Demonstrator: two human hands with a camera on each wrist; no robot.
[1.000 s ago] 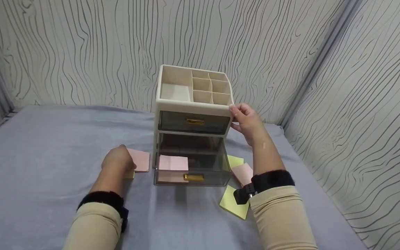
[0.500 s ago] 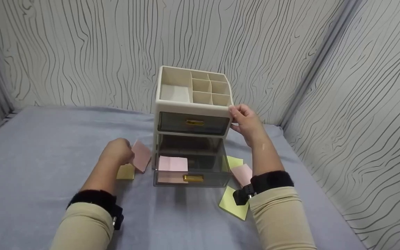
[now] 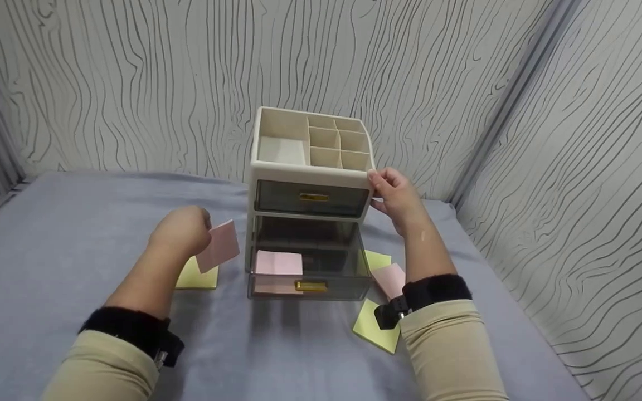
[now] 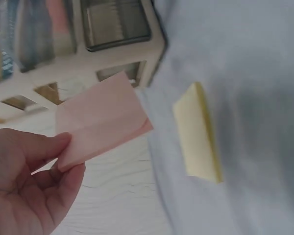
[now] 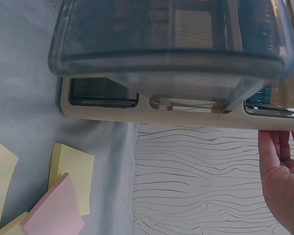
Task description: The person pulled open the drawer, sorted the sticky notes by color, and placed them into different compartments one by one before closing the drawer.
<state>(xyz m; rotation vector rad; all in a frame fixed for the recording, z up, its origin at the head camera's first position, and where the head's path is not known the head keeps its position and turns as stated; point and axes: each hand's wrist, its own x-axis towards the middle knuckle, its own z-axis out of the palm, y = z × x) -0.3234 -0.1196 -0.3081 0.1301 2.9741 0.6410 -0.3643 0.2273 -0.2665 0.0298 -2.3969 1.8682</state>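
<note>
Between thumb and fingers, my left hand (image 3: 181,231) pinches a pink sticky note pad (image 4: 105,117), raised above the cloth just left of the drawer organizer (image 3: 310,170). Below that hand lies a yellow sticky note pad (image 3: 198,277). My right hand (image 3: 399,197) grips the organizer's upper right edge, thumb at the front; some of its fingers are hidden behind the side. The organizer's middle drawer (image 3: 335,287), smoky and see-through with a gold handle, is pulled out. Inside it, at the left, sits another pink pad (image 3: 278,263).
Right of the organizer lie yellow pads (image 3: 377,326) and a pink pad (image 3: 390,279), partly behind my right forearm. The organizer's top has open compartments (image 3: 337,139). An upper drawer (image 3: 312,197) is closed. Wood-grain patterned walls (image 3: 148,83) stand behind and to the right.
My left hand has lifted the pink pad off the cloth, moving up and slightly left and turning it. More of the yellow pad beneath shows. My right hand stays on the organizer.
</note>
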